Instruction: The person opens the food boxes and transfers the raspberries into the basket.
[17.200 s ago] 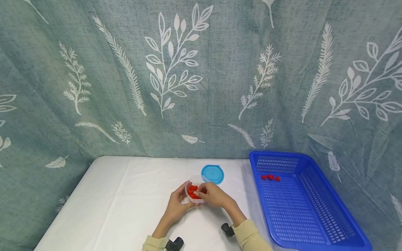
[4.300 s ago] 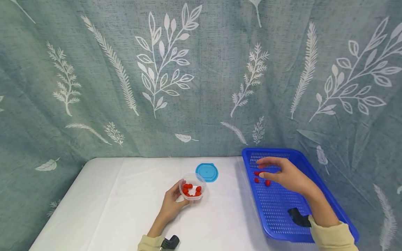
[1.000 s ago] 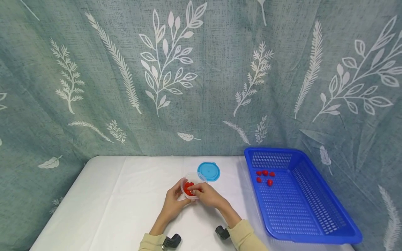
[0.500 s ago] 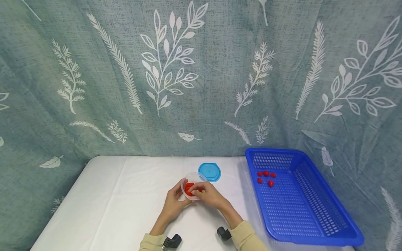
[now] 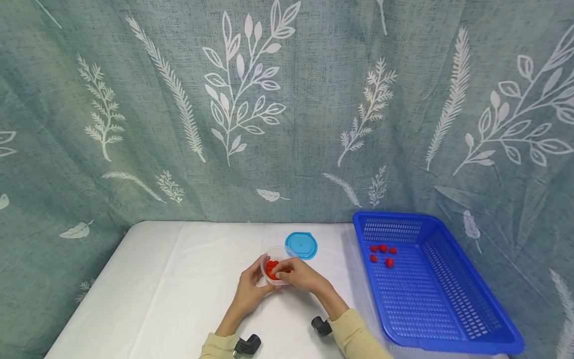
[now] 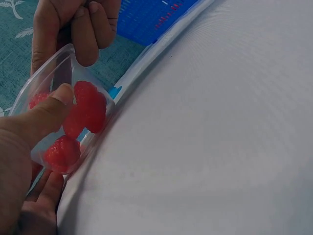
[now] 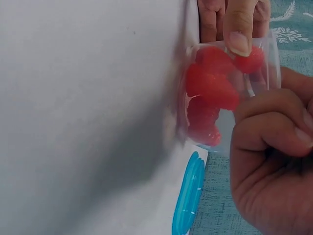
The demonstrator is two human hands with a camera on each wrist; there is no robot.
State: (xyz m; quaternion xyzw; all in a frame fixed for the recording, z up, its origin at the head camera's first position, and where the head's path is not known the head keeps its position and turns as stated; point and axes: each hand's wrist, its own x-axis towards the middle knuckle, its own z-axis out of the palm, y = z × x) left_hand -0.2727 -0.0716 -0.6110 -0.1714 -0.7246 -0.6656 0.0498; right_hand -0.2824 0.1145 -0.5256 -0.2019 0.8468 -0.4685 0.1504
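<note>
My left hand (image 5: 248,290) grips a small clear plastic container (image 5: 281,250), tilted on the white table, with its thumb along the wall. Several red raspberries (image 6: 62,152) lie inside, seen through the side in both wrist views. My right hand (image 5: 306,275) reaches over the rim, its thumb and forefinger down among the berries. In the right wrist view its other fingers (image 7: 274,129) are curled outside the container. Its fingertips are hidden there, so whether they pinch a berry cannot be told. Several more raspberries (image 5: 389,262) sit in the blue basket at the right.
A blue lid (image 5: 301,245) lies flat on the table just behind the container. The large blue perforated basket (image 5: 417,304) stands along the table's right side, its berries near the far left corner. A patterned green curtain (image 5: 314,124) hangs behind the table (image 5: 188,284).
Since about four seconds ago my right hand has come from the basket back into the container. The basket held three berries at first and several now. Over the last second the hands barely move.
</note>
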